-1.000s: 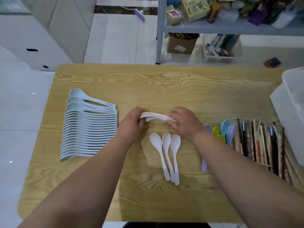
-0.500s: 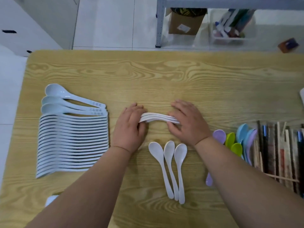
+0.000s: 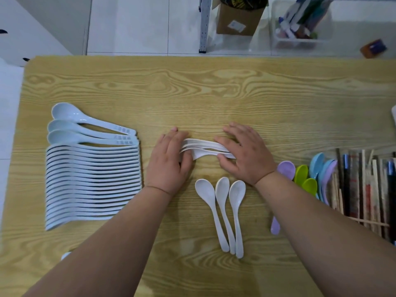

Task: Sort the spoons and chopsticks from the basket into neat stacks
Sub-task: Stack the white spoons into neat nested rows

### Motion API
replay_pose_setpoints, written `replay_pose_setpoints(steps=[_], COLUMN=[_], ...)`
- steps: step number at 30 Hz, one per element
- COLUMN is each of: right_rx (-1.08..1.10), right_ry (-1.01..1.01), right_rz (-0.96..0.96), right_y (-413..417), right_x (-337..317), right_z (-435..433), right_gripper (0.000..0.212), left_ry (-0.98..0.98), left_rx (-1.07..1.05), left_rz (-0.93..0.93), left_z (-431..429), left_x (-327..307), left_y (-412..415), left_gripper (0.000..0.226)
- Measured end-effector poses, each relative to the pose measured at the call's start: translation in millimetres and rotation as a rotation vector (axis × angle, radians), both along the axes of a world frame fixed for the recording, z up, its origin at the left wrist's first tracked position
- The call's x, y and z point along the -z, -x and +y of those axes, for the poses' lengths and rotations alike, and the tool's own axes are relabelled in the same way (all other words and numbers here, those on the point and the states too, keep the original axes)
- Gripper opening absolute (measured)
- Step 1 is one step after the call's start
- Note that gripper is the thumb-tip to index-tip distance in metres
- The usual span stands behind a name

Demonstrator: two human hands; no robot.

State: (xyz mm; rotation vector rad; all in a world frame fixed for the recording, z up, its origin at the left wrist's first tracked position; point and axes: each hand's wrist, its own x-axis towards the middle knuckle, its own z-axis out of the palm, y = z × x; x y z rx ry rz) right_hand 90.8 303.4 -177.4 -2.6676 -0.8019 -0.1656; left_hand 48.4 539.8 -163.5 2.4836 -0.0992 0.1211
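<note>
A small stack of white spoons (image 3: 203, 147) lies sideways on the wooden table (image 3: 214, 93), held at both ends. My left hand (image 3: 169, 160) grips its left end and my right hand (image 3: 246, 153) covers its right end. Three loose white spoons (image 3: 222, 202) lie side by side just in front of my hands. A long neat row of pale blue spoons (image 3: 92, 174) fills the table's left side. Coloured spoons (image 3: 308, 176) and a row of chopsticks (image 3: 364, 185) lie on the right.
A white container's edge (image 3: 393, 112) shows at the far right. Beyond the table stand a metal shelf leg (image 3: 203, 24), a cardboard box (image 3: 237, 18) and a clear bin (image 3: 300, 22) on the tiled floor. A small white object (image 3: 65, 255) peeks out beside my left forearm.
The view has tilted down and closer to the table. Both hands stay on the white spoon stack, pressing its ends together; the stack looks slightly more fanned now.
</note>
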Motion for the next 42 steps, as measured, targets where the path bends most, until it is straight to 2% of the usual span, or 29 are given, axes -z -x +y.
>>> replay_pose_setpoints(steps=[18,20,23,25,28,30,34,35,37,40,42], right_rx=[0.028,0.012,0.066,0.151,0.285,0.359,0.396,0.390,0.382,0.419,0.448], right_ry=[-0.023,0.008,0.055,0.007,-0.170,-0.186,0.024,0.095,0.214,0.160,0.073], right_rz=[0.060,0.123,0.357,0.450,0.312,0.269,0.566,0.626,0.690,0.796,0.864], right_y=[-1.4,-1.1,7.2,22.2,65.6,100.9,163.6,172.1,180.1,177.7,178.6], right_x=[-1.6,-6.9,-27.6,-48.2,-72.9,-79.6,-78.0,-76.8,-75.5,-77.1,-78.6], right_z=[-0.4,-0.2,6.7,13.1,8.0,1.9,7.3,11.5,20.3,27.7,28.0], right_gripper=[0.045,0.048,0.065,0.068,0.059,0.054,0.067,0.070,0.063,0.040,0.034], left_ry=[0.075,0.083,0.121,0.175,0.188,0.183,0.178,0.145,0.053,0.062,0.127], left_rx=[-0.083,-0.084,-0.070,-0.159,-0.345,-0.339,-0.201,-0.174,-0.119,-0.165,-0.246], left_rz=[0.041,0.066,0.101,0.120,-0.018,-0.052,0.314,0.404,0.492,0.568,0.616], left_z=[-3.4,-3.6,-3.7,-2.2,-5.9,-14.6,-36.1,-39.6,-45.4,-49.0,-47.3], left_x=[-4.1,-6.3,-13.0,-22.1,-38.1,-44.5,-46.3,-44.3,-43.3,-46.8,-53.8], left_y=[5.9,8.8,13.7,15.1,29.9,51.9,81.0,80.5,76.6,72.9,74.9], left_gripper=[0.069,0.071,0.072,0.071,0.058,0.054,0.056,0.049,0.031,0.019,0.017])
